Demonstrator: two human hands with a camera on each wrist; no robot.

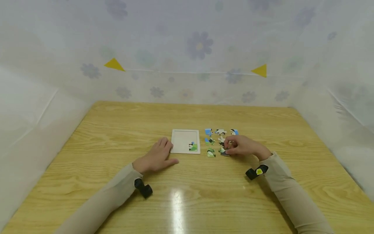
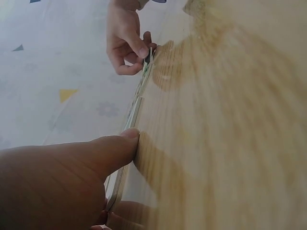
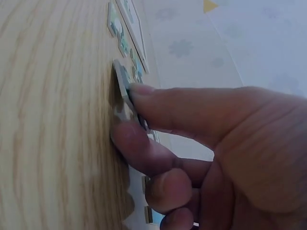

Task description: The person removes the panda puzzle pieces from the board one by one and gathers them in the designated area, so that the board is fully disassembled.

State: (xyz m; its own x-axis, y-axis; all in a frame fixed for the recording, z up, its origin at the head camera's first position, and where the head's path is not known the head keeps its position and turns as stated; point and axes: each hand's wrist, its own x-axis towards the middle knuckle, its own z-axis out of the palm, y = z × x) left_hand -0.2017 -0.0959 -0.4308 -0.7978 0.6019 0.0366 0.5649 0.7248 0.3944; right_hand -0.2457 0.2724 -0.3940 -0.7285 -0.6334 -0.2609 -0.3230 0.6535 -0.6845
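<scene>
A white square puzzle tray [image 1: 200,143] lies on the table, one green-and-white puzzle piece [image 1: 193,147] in its lower right corner. At the tray's left edge rests my left hand [image 1: 156,156], its fingers relaxed and its thumb [image 2: 125,139] stretched out by the near side. My right hand [image 1: 243,146] pinches a dark jigsaw puzzle piece [image 3: 123,82] between thumb and forefinger. That piece is tilted, one edge raised off the table in the right wrist view. Several loose pieces [image 1: 211,152] lie between the tray and my right hand, some partly hidden by its fingers.
The wooden table [image 1: 131,120] ends at a white flowered sheet [image 1: 175,84] behind and at both sides. Two yellow triangles [image 1: 260,70] mark the back sheet. A black camera [image 1: 256,172] is strapped to each wrist over beige sleeves.
</scene>
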